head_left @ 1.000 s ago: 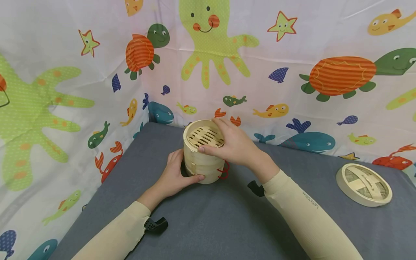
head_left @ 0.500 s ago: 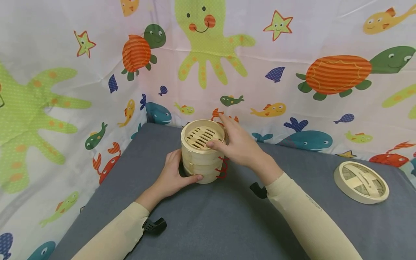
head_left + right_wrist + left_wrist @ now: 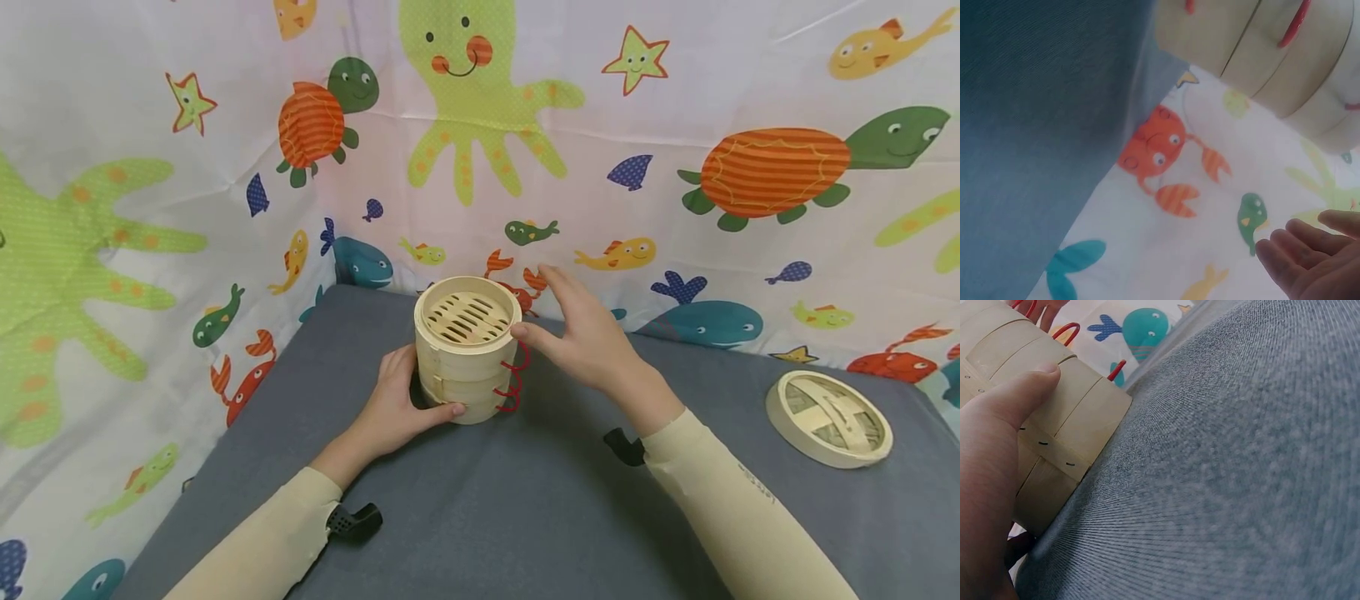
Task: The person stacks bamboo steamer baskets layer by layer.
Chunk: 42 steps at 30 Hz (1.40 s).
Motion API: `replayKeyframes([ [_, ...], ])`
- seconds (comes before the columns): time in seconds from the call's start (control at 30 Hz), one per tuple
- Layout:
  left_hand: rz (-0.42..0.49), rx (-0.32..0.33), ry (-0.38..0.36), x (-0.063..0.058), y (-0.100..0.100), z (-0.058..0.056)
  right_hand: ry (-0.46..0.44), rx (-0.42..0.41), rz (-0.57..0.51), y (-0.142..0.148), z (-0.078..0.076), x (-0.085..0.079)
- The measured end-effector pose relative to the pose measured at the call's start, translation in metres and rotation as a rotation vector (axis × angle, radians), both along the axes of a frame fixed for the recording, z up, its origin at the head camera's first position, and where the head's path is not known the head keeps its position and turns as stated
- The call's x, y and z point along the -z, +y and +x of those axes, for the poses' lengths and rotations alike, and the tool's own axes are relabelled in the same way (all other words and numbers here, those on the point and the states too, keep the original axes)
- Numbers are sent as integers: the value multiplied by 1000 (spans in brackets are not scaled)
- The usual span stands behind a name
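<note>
A stack of round bamboo steamer baskets (image 3: 468, 379) stands upright on the grey cloth, its slatted top tier (image 3: 467, 318) facing up. Red loops (image 3: 516, 387) stick out from its right side. My left hand (image 3: 390, 414) grips the stack low on its left side, thumb (image 3: 1035, 387) across the front and the other fingers partly hidden behind. Just right of the top rim is my right hand (image 3: 592, 342), fingers extended and holding nothing. Its thumb tip lies close to the rim; whether it touches is unclear in the head view.
On the right of the grey cloth (image 3: 525, 517) lies the bamboo steamer lid (image 3: 828, 419), with a strap handle on top. A white curtain (image 3: 480, 225) printed with sea animals rises behind and to the left. Dark wrist straps (image 3: 356, 522) show at both sleeves.
My right hand has come away from the top rim and moved to the right, its fingers spreading. The left hand keeps its grip on the stack. The head view shifted slightly.
</note>
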<state>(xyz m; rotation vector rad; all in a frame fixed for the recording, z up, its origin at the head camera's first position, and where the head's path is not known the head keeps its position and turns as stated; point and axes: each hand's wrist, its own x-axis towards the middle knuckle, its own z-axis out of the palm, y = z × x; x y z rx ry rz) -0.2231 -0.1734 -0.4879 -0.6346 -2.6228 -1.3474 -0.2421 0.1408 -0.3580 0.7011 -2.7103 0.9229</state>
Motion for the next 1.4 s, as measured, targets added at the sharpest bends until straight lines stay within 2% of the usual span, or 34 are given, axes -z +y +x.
replayKeyframes([
  [0.4, 1, -1, 13, 3, 0, -1, -44, 104, 55, 28, 8, 9],
  [0.8, -4, 7, 16, 5, 1, -1, -44, 207, 77, 56, 16, 16],
  [1.07, 2, 10, 16, 4, 2, -1, -7, 215, 88, 72, 18, 18],
  [1.4, -2, 4, 25, 2, 2, -1, -31, 253, 116, 98, 22, 19],
])
